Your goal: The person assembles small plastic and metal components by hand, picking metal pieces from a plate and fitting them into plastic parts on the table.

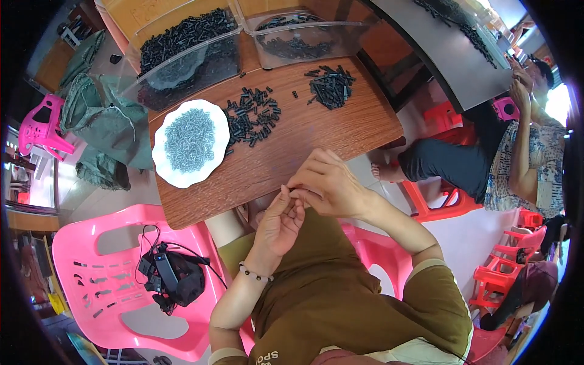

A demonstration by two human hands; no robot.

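Observation:
Above my lap, by the table's near edge, my two hands meet at the fingertips. My left hand (281, 226) is closed in a pinch of thumb and fingers. Over it, my right hand (328, 185) pinches at the same spot; whatever lies between them is too small to make out. On the brown wooden table (292, 137) stands a white scalloped plate (159, 159) heaped with small clear pieces (190, 140). Beside it lie scattered short black cylindrical parts (252, 115). Farther right sits a pile of longer black parts (331, 86).
Two clear plastic bins of black parts, one fuller (188, 58) and one lower (298, 52), stand at the table's far side. A pink chair (79, 243) at left holds a black bag with cables (176, 277). Green sacks (100, 115) lie beyond. Another person (523, 146) sits at right.

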